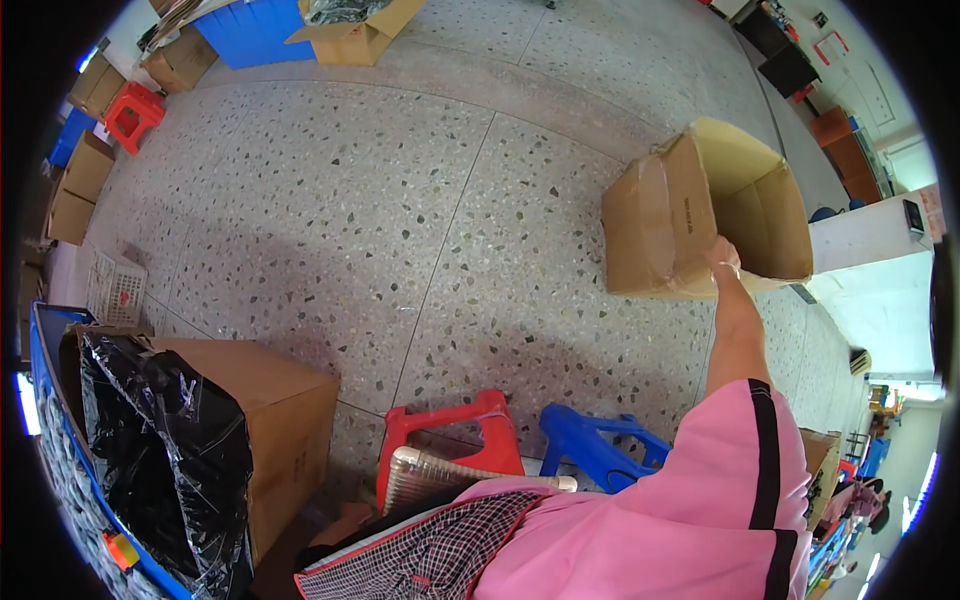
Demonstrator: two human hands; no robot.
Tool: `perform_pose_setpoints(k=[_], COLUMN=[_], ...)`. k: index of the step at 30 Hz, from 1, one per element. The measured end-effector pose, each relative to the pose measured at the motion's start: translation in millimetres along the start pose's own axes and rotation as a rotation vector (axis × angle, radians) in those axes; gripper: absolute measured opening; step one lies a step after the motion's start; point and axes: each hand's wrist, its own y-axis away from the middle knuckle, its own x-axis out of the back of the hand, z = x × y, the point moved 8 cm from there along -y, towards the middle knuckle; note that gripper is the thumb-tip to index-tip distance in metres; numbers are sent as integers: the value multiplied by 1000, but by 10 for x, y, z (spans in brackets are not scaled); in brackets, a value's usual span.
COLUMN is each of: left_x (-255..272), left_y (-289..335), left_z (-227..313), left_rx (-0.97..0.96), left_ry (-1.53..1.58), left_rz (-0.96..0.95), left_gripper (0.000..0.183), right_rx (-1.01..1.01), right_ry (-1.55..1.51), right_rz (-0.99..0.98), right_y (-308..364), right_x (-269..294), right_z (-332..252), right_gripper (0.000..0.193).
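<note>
My right arm reaches out from a pink sleeve, and my right hand (722, 254) is closed on the near edge of a large open cardboard box (655, 225). The box rests tilted on the floor with its opening toward the right, and its visible inside is bare cardboard. Clear tape runs over its side. Something thin and pale circles my right wrist. My left hand does not show; my checked apron (430, 550) and the items beside it fill the lower middle.
A red stool (490, 425) and a blue stool (600, 440) stand close in front of me. Lower left, a black plastic bag (200, 430) lines a cardboard box (290, 420). A white basket (118, 288), a red stool (135, 115) and cartons line the left. A blue bin (250, 35) stands far back.
</note>
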Motion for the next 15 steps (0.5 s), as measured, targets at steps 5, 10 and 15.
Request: perform_pose_setpoints(k=[5, 10, 15], left_x=[-120, -190, -239], left_y=[-35, -5, 54], left_z=[25, 19, -17], left_rx=[-5, -12, -6], left_ry=[27, 52, 47], left_rz=[11, 24, 12], left_gripper=[90, 90, 91], right_rx=[542, 1271, 1693], right_ry=[13, -110, -392], right_rz=[103, 51, 73], right_y=[909, 3200, 4838], right_x=[164, 161, 450], right_z=[-2020, -3520, -4083], right_gripper=[21, 7, 13])
